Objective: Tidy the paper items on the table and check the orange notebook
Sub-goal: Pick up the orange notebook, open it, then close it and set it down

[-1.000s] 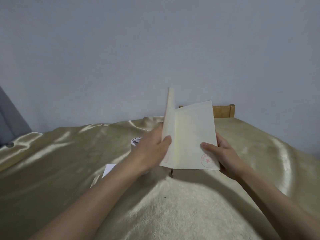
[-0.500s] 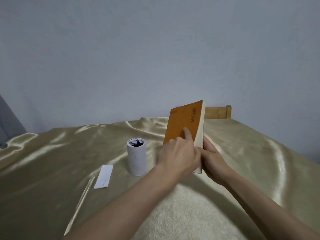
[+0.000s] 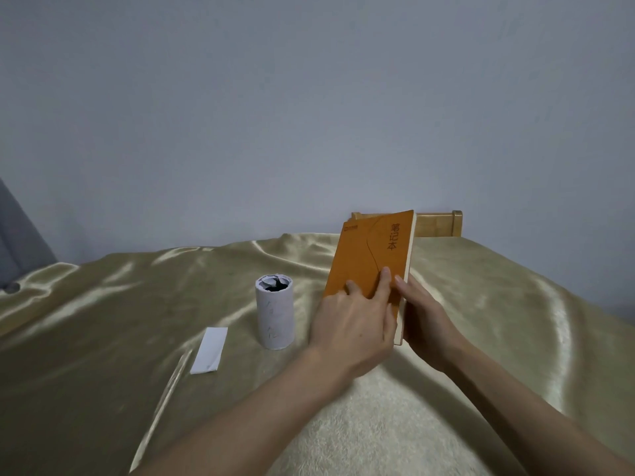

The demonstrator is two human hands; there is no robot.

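Gold satin covers the bench [image 3: 103, 304] below a grey wall [image 3: 309, 97]; left hand [image 3: 354, 324] and right hand [image 3: 424, 321] clasp the closed orange notebook [image 3: 371, 255], cover lettered in black.

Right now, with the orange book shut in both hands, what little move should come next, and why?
Probably lower the orange notebook flat onto the gold cloth. It is closed and tilted above the table, the left hand on its cover and the right hand at its page edge, so checking looks finished. The folded white slip and paper roll are untouched.
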